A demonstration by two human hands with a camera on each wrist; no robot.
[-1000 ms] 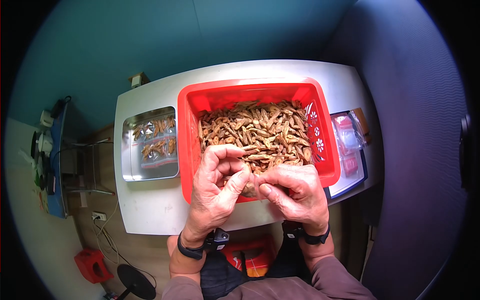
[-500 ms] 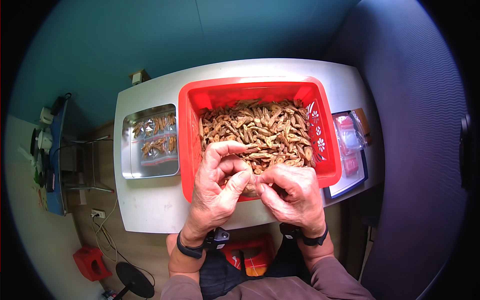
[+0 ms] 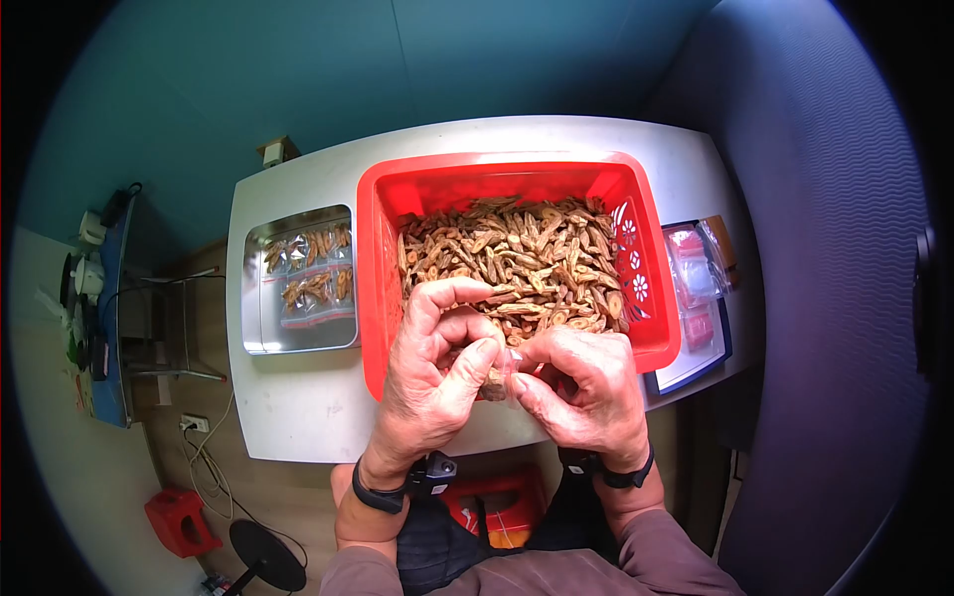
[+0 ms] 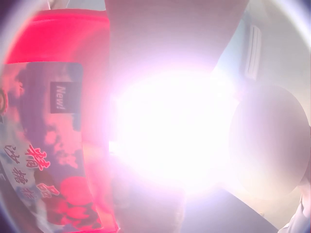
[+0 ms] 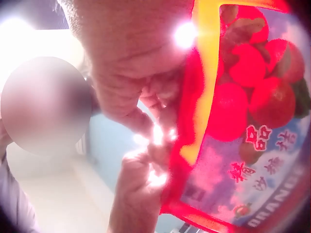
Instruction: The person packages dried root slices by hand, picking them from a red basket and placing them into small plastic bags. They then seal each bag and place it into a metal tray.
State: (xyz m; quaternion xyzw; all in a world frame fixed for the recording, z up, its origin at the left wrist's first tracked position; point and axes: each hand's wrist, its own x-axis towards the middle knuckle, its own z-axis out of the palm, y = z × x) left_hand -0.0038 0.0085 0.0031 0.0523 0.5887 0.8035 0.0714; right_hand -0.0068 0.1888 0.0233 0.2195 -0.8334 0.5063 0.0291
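Note:
In the head view a small clear zip bag (image 3: 500,383) with a reddish edge is held between both hands, over the near rim of a red plastic basket (image 3: 370,288). Brownish contents show through it. My left hand (image 3: 429,377) pinches the bag's left side with thumb and curled fingers. At its other side, my right hand (image 3: 588,385) pinches the edge between thumb and forefinger. Behind the hands the basket holds a heap of dried root slices (image 3: 517,253). Glare washes out most of the left wrist view; in the right wrist view, the fingertips of both hands meet.
A metal tray (image 3: 260,333) on the left holds filled zip bags (image 3: 318,288). To the right, packs of small bags (image 3: 696,283) lie on a blue-edged board (image 3: 686,375). The white table's near edge (image 3: 328,459) runs just in front of the person.
Both hands stay nearly in place. The right fingers have shifted slightly along the bag's edge, and more of its reddish strip shows between the hands.

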